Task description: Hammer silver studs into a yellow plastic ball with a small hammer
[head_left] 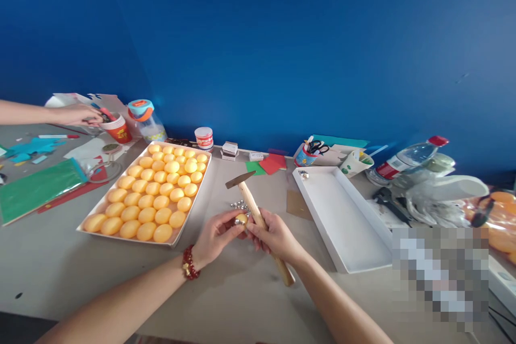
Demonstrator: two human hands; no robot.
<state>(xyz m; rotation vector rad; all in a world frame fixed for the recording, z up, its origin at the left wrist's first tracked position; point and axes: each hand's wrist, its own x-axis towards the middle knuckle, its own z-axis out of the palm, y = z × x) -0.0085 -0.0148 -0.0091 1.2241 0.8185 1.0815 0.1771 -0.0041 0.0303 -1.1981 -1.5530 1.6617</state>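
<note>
My left hand is closed in a pinch on a small yellow-orange ball with shiny silver bits on it. My right hand grips the wooden handle of a hammer, whose dark metal head points up and away from me. The right fingertips also come close to the ball; whether they touch it I cannot tell. Just beyond the hands, a small heap of silver beads or bells lies on the table, partly hidden by the hammer and fingers. To the left, a white tray holds rows of orange ping-pong balls.
Right of my hands lies a shallow white box with silver pieces in one corner. Scissors in a cup, a plastic bottle and a black glue gun stand or lie beyond. At far left, another person's hand reaches to paper cups.
</note>
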